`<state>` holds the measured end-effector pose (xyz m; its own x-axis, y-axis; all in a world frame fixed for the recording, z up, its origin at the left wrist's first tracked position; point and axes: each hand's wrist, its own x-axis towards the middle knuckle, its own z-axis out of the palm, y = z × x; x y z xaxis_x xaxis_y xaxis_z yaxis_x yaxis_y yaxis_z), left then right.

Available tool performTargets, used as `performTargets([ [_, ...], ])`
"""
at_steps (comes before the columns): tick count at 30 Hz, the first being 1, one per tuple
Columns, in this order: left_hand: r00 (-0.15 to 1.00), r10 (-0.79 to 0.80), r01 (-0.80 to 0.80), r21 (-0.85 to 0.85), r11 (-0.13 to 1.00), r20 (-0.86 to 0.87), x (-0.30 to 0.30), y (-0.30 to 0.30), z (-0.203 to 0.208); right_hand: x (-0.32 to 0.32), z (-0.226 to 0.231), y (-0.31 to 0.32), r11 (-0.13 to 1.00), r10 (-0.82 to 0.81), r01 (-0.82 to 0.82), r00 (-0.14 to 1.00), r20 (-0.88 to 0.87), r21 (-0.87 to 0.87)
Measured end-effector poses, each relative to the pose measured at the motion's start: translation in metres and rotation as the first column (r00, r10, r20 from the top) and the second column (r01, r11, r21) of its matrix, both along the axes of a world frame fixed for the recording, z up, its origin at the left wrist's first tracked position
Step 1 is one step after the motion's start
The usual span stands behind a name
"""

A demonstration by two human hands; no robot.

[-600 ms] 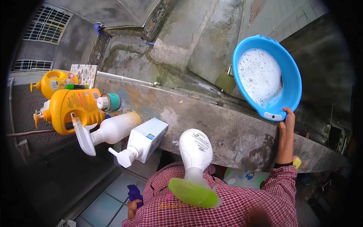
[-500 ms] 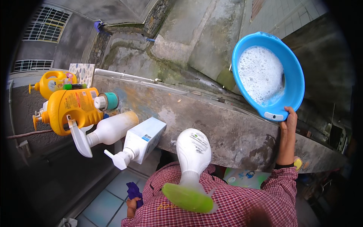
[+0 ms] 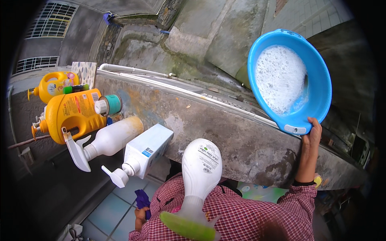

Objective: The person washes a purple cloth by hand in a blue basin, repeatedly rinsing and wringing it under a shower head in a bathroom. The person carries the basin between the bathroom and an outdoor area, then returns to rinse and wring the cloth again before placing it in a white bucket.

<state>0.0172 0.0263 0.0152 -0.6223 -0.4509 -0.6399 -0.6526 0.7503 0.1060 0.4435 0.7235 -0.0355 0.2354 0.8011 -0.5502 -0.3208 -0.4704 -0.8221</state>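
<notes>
A shirt [image 3: 257, 213] in red-and-white check with long sleeves; the right cuff [image 3: 303, 188] has a dark band at the wrist.

On the grey ledge stand a big orange plastic jug [image 3: 72, 114] with a white barcode label, a white spray bottle [image 3: 106, 140], a white box-shaped pump bottle [image 3: 144, 150] with a blue label — and a white bottle with a green cap [image 3: 200, 168].

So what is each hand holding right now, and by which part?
Right hand grips the blue basin by its near rim. Left hand holds something purple; the grip can't be made out.
</notes>
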Motion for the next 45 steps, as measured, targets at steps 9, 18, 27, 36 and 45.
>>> performTargets([
  [9, 0.999, 0.02, -0.022, 0.08, 0.997, 0.027, 0.002, -0.001, -0.005, -0.006, 0.002, 0.0, 1.0, 0.024, -0.024, 0.999, 0.033, -0.02],
  [18, 0.998, 0.038, -0.039, -0.017, 0.999, -0.04, 0.002, 0.042, 0.005, -0.005, -0.003, 0.003, 0.999, 0.039, -0.038, 0.997, 0.067, -0.019],
  [27, 0.999, 0.032, -0.032, -0.026, 0.999, -0.014, -0.015, 0.017, -0.026, 0.003, -0.014, 0.03, 0.998, 0.063, -0.061, 0.983, 0.171, -0.021],
  [36, 0.987, -0.12, 0.123, -0.02, 0.992, 0.108, -0.031, -0.014, -0.04, 0.003, -0.027, 0.088, 0.979, 0.168, -0.2, 0.905, 0.392, 0.044],
  [45, 0.989, -0.114, 0.115, -0.01, 0.993, 0.089, -0.032, -0.004, -0.028, -0.057, -0.03, 0.152, 0.883, 0.19, -0.469, 0.304, 0.934, -0.027],
])
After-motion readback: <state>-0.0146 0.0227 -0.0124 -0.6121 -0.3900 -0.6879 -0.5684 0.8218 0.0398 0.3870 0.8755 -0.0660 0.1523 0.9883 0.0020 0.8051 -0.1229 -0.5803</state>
